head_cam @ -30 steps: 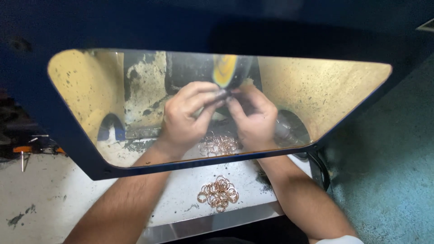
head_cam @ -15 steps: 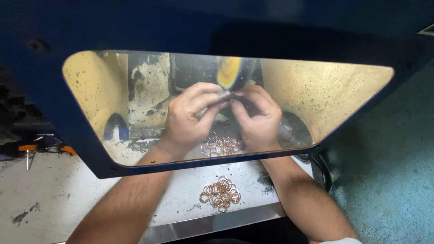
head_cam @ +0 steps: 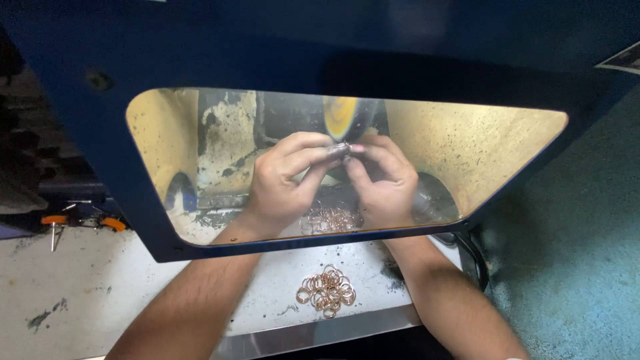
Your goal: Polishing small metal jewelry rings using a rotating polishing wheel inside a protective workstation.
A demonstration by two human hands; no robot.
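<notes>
While both my forearms reach forward under the blue guard hood, the nearest thing to me is the loose heap of copper-coloured rings, lying on the stained white tabletop between my arms and just short of the hood's lower edge. It is touched by neither hand.

Beyond that edge, seen through the hood's clear window, a second pile of rings lies directly below my hands, partly hidden by them.

My left hand and right hand meet fingertip to fingertip above that pile. Both are closed in a pinch on one small ring, held between them at the point where the fingertips touch. The ring is mostly covered, so I cannot tell its exact orientation. Both hands are equally near it; the left comes in from the lower left, the right from the lower right.

Directly behind the pinched ring, and very close to it, stands the yellow polishing wheel; whether ring and wheel touch cannot be told from this view.

Open room lies to either side of the hands inside the yellow-lit enclosure. The window's lower frame bounds my wrists from below, and the dark machine housing flanks the wheel at the rear.
</notes>
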